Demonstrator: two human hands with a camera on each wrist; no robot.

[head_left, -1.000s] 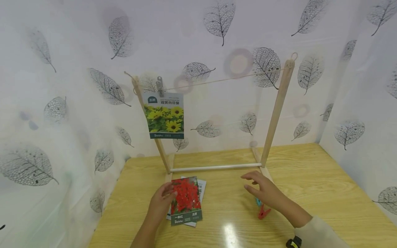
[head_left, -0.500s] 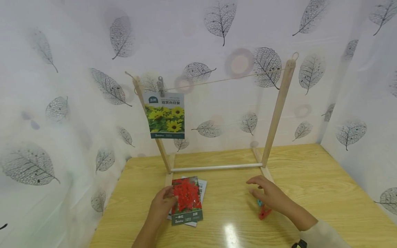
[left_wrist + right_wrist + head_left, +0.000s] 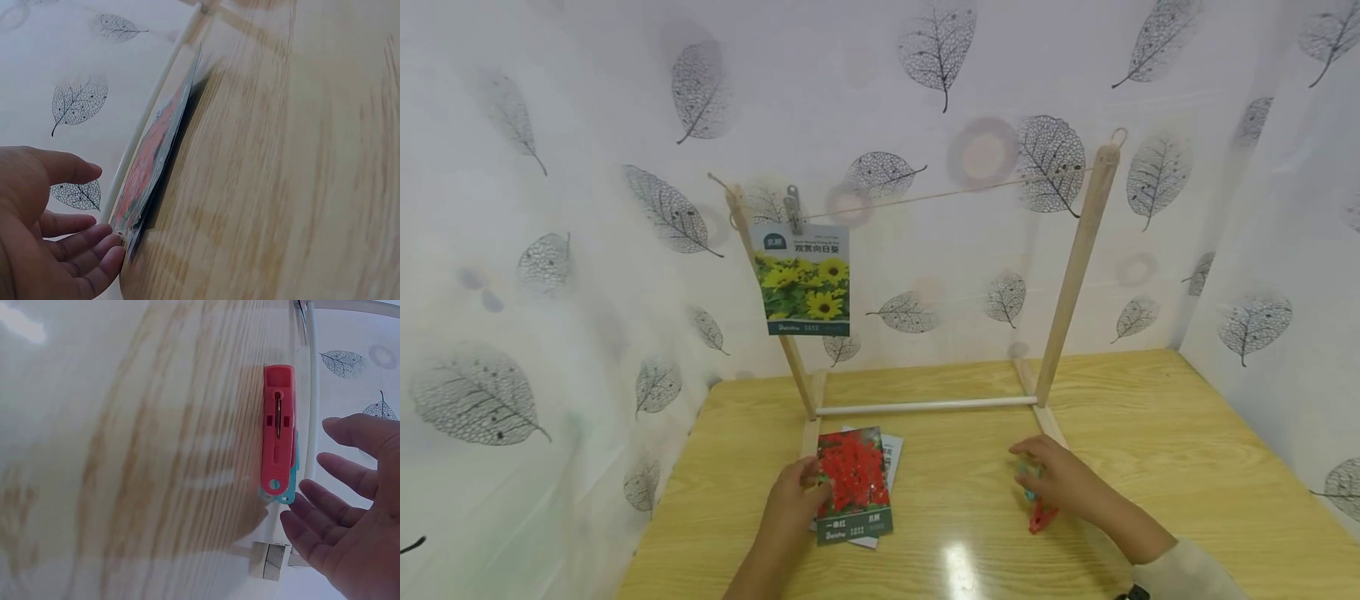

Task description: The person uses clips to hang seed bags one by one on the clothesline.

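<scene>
A packet with red flowers (image 3: 852, 475) lies on top of other packets on the table, left of centre. At its left edge is my left hand (image 3: 789, 505); in the left wrist view the fingers of that hand (image 3: 59, 228) are spread, the thumb raised off the packet. My right hand (image 3: 1063, 481) hovers beside a red clip (image 3: 1042, 517) and a teal clip (image 3: 1028, 493). From the right wrist view, the red clip (image 3: 278, 431) lies over the teal one, and the right hand (image 3: 353, 506) is relaxed with nothing held.
A wooden frame (image 3: 1077, 275) with a string (image 3: 955, 192) across its top stands at the back. A metal clip (image 3: 793, 210) holds a yellow-flower packet (image 3: 808, 287) at the string's left end. A white rod (image 3: 925, 406) joins the frame's base.
My right hand has moved down and slightly right, closer to the clips. The left hand has lowered a little beside the red-flower packet. The whole head view has shifted slightly.
</scene>
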